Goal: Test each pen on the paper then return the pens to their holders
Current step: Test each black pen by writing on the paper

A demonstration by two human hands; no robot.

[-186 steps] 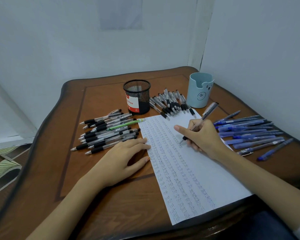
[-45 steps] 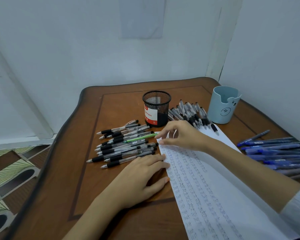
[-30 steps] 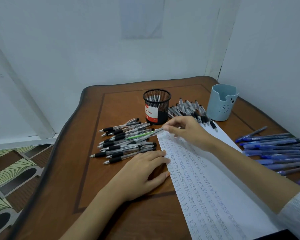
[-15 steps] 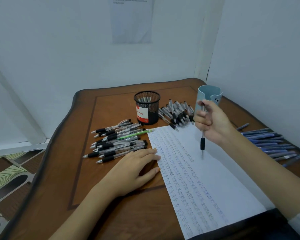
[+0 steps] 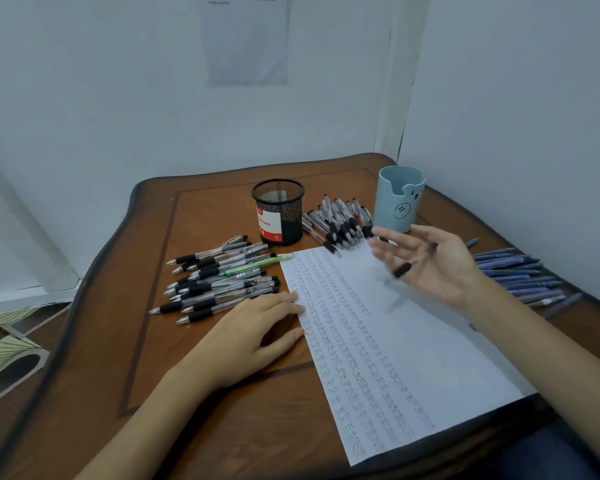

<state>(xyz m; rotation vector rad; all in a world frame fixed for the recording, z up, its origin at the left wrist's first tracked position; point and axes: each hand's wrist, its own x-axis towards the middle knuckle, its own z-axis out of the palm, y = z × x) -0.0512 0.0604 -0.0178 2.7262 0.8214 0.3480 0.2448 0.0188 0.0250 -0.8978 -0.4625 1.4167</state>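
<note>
Two hands, left hand [image 5: 257, 334] flat at paper [image 5: 378, 358] edge, right hand [image 5: 437, 268] raised, fingers [image 5: 395, 237] splayed, blurred pen [image 5: 401, 270] among them

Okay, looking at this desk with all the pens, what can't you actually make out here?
Head view:
The pen at the right hand: motion blur; the grip on it is unclear.
The wall sheet: cut by the top edge, print too small.
The blue pens: some tips hidden behind the right hand.
Inside of the blue cup: hidden by its own wall.
</note>
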